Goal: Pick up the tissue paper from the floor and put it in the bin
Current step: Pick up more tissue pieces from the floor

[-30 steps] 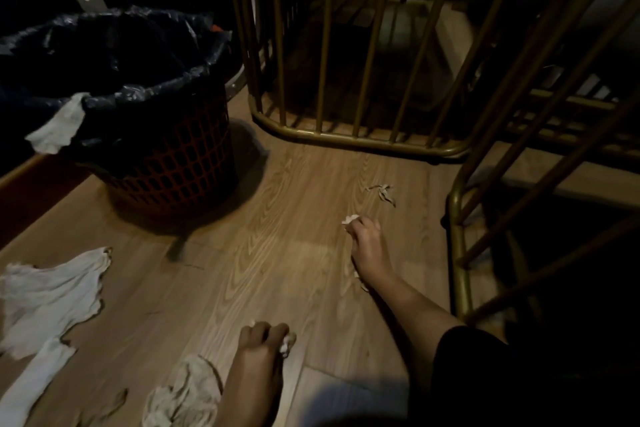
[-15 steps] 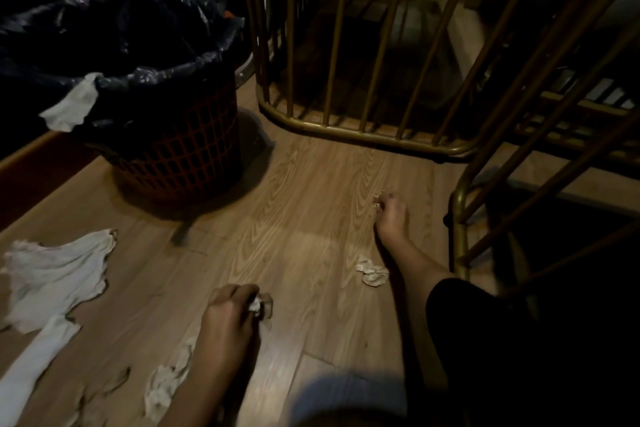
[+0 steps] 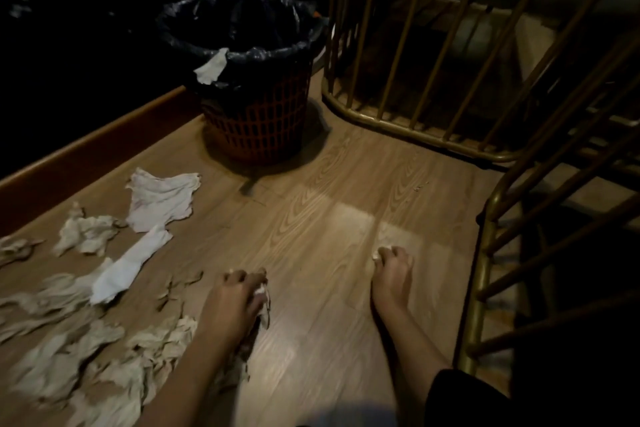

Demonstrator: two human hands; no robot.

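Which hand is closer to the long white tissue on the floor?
Left. The left hand sits just right of the white tissue; the right hand is farther right, by the gold railing.

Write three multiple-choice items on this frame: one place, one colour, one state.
1. The orange lattice plastic bin stands:
A) left of the gold metal railing
B) behind its bars
C) at the near frame edge
2. Its bag liner is:
A) white
B) black
C) blue
3. The right hand:
A) lies flat
B) pinches a small white tissue wad
C) grips the railing

Key:
1 A: the bin sits on the wooden floor beside the railing's left corner.
2 B: dark plastic folds over the bin's top.
3 B: white paper shows in its curled grip.
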